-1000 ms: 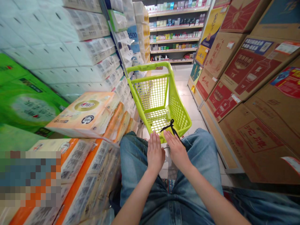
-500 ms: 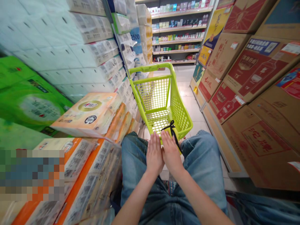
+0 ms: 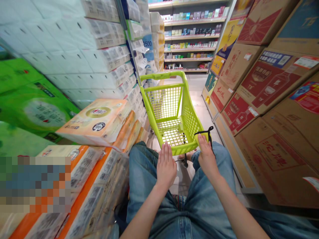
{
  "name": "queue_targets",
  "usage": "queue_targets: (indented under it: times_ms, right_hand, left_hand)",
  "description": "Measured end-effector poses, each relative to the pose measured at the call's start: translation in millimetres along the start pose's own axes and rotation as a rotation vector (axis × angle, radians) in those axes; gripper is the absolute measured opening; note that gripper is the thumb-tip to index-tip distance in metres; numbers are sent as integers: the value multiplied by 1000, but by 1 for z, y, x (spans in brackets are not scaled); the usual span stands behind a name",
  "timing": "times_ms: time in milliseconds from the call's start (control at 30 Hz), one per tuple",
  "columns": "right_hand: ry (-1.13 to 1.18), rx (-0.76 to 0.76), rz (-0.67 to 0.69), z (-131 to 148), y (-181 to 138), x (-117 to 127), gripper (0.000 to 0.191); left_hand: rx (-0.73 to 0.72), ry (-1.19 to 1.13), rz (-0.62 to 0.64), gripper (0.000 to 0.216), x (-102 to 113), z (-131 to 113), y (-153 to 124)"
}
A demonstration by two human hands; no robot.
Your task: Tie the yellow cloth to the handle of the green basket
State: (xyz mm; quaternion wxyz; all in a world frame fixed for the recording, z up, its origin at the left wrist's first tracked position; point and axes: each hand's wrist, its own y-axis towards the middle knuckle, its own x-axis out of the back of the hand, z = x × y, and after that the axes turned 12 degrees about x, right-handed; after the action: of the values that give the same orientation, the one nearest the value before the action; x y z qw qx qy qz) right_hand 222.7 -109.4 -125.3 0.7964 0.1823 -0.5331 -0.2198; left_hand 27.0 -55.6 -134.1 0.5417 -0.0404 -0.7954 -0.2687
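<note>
My left hand (image 3: 166,168) is held flat over my lap, its fingers straight and close together, palm down. It holds nothing, and its fingertips come up near the front rim of a yellow-green wheeled shopping basket (image 3: 179,151). To the right, my right hand (image 3: 207,156) grips a small yellow item with black cord trim (image 3: 206,133), perhaps a pouch. Part of that item is hidden under my fingers. It is at the basket's near right corner; I cannot tell whether they touch. Nothing shows inside the basket's lattice floor.
Packs of paper tissue (image 3: 94,118) are stacked high on the left. Cardboard cartons (image 3: 279,149) form a wall on the right. Shelves of small boxes and bottles (image 3: 189,33) stand at the far end. A metal pole (image 3: 128,39) rises beside the basket.
My right hand has moved right, away from my left hand, carrying the yellow item to the basket's right corner. My left hand stays nearly where it was.
</note>
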Motion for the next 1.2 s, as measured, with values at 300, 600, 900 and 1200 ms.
queue_targets:
  times_ms: [300,600,900,1200]
  right_hand:
    - [92,225,55,106,-4,-60,83]
    - [31,193,90,1,-7,3,89]
    - [19,54,-28,50,3,-26,85]
    - [107,307,89,78,-8,-38,81]
  left_hand:
    - [-42,95,-16,82,-1,9,-2]
    - [-21,8,24,87,3,2,0]
    - [-29,14,10,88,-1,6,-1]
    - [-46,43,13,87,1,7,-2]
